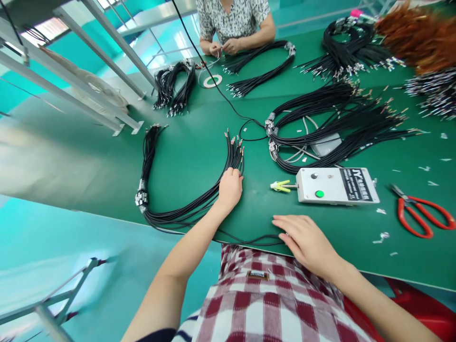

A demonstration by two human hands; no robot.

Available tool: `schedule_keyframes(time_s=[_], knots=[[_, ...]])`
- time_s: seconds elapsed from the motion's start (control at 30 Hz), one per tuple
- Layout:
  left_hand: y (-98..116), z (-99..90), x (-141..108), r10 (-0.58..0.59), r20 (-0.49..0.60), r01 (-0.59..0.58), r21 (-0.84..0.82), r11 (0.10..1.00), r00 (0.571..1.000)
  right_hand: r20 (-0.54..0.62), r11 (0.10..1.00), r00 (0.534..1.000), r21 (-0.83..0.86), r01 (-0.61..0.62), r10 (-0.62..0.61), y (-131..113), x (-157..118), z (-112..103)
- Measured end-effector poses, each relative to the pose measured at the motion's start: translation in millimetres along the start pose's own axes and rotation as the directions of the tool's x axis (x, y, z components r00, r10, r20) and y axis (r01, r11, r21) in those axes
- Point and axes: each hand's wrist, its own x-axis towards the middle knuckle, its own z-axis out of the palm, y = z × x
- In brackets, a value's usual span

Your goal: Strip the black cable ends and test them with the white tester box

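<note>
The black cable bundle (178, 212) lay curved on the green surface (188, 156), left of a white box (337, 186). It looked light and springy, with delicate bare ends (233, 141); just behind those seemed the best hold. There the left hand (231, 187) had its fingers curled round it. The right hand (306, 242) was beside stray cables (249, 242), its grip unclear. The box's label read "JY", its other characters blurred.

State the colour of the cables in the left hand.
The cables are black, clearest in the head view.
</note>
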Motion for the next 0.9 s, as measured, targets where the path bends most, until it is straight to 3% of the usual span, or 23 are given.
schedule_keyframes(time_s=[0.1, 0.17, 0.27, 0.33, 0.43, 0.5, 0.57, 0.63, 0.7, 0.8, 0.9], knots=[[5.5, -5.7, -6.6, 0.036, -0.016, -0.037, -0.07, 0.997, 0.999, 0.202, 0.997, 0.979, 0.078, -0.011, -0.005, -14.3, -0.5, 1.1], [17.8, -16.7, -21.4, 0.042, -0.025, -0.046, -0.194, 0.98, 0.999, 0.355, 0.987, 0.934, 0.16, -0.022, -0.036, -23.0, -5.2, -2.0], [44.6, -33.4, -41.6, 0.037, 0.109, 0.017, -0.451, 0.893, 0.993, 0.477, 0.974, 0.877, 0.222, -0.052, -0.062, -29.6, -7.9, -9.6], [64.0, -40.2, -49.1, 0.1, 0.256, 0.083, -0.617, 0.782, 0.961, 0.414, 0.982, 0.91, 0.176, -0.066, -0.013, -28.0, -3.4, -16.0], [86.6, -42.8, -54.4, 0.22, 0.382, 0.156, -0.742, 0.652, 0.898, 0.19, 0.984, 0.976, 0.121, -0.131, 0.107, -18.9, 8.5, -26.9], [94.1, -40.4, -58.0, 0.266, 0.43, 0.197, -0.771, 0.605, 0.863, 0.055, 0.946, 0.969, 0.213, -0.246, 0.24, -12.0, 15.6, -32.6], [95.4, -35.6, -63.0, 0.291, 0.479, 0.249, -0.779, 0.575, 0.828, -0.022, 0.853, 0.919, 0.382, -0.356, 0.393, -6.8, 19.7, -34.8], [92.5, -29.7, -68.9, 0.28, 0.509, 0.295, -0.777, 0.556, 0.814, -0.044, 0.752, 0.866, 0.52, -0.406, 0.498, -3.7, 20.9, -33.2], [87.9, -24.2, -74.6, 0.236, 0.527, 0.344, -0.773, 0.534, 0.817, -0.043, 0.703, 0.842, 0.575, -0.419, 0.538, -1.9, 19.9, -29.7], [82.7, -19.4, -81.1, 0.164, 0.555, 0.415, -0.758, 0.503, 0.815, -0.016, 0.693, 0.841, 0.575, -0.434, 0.54, 0.7, 16.5, -24.9], [81.6, -19.0, -85.5, 0.125, 0.535, 0.406, -0.755, 0.515, 0.836, 0.016, 0.682, 0.843, 0.579, -0.447, 0.538, 3.8, 14.0, -22.1]])
